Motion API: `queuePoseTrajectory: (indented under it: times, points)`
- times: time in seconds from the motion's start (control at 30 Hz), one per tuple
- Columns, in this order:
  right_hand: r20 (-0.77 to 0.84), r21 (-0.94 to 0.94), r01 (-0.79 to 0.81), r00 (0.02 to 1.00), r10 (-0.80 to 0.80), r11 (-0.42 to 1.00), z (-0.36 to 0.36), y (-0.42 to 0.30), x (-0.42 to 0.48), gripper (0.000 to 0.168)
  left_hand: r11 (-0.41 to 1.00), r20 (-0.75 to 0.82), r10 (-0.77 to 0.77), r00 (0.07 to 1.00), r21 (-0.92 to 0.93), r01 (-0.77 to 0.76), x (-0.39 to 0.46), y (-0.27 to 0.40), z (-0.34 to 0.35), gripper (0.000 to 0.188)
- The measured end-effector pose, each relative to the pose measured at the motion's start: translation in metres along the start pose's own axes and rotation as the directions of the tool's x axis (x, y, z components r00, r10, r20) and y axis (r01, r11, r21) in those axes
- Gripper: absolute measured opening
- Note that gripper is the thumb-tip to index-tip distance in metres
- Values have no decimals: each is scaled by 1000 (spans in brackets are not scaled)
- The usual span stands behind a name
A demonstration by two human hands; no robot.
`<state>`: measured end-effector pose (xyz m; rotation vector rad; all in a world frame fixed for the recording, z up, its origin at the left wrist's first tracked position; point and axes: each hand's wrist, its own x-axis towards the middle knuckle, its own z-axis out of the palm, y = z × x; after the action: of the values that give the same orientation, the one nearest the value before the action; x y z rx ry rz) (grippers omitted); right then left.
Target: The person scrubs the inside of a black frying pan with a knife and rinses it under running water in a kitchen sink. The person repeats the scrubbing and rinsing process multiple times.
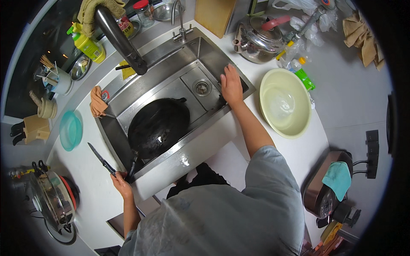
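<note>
My left hand [122, 185] grips a knife [102, 160] with a dark handle over the counter, left of the sink. Its blade points away from me and to the left. Beside that hand, the handle of a black wok [159, 128] reaches over the sink's near left corner. The wok lies tilted inside the stainless steel sink [150, 68], its dark inner side wet. Over the sink's right end is my right hand [232, 84], back upward and thumb apart; its palm is hidden. A small dark thing [221, 101] lies just below it, too unclear to name.
A dark faucet [120, 41] arches over the sink. On the right stand a pale yellow basin [285, 104] and a steel kettle [259, 40]. A teal bowl [70, 130], a knife block [36, 128] and a lidded pot [53, 198] stand on the left.
</note>
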<state>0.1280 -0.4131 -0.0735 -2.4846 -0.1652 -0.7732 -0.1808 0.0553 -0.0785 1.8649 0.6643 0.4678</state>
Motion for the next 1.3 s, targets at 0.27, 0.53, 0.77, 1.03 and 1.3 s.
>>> queuePoseTrajectory:
  times: [0.27, 0.53, 0.77, 1.03, 1.3]
  points:
    - [65, -361, -256, 952, 298, 897, -32, 1, -105, 55, 985, 66, -42, 997, -164, 52, 4, 1, 2, 20]
    - [85, -365, -299, 932, 352, 882, 43, -121, -112, 58, 974, 129, -36, 991, -216, 64, 4, -1, -6, 20]
    - [-121, 462, -351, 885, 450, 814, 67, -149, -52, 45, 983, 174, -24, 985, -177, 55, 3, 11, -10, 22]
    - [-177, -127, -400, 909, 376, 908, 3, -54, -81, 48, 978, 183, -13, 983, -200, 50, 4, 4, -10, 22]
    - [-80, -507, -572, 776, 626, 645, -3, -25, -86, 72, 985, 178, -19, 984, -164, 49, 5, 8, -10, 22]
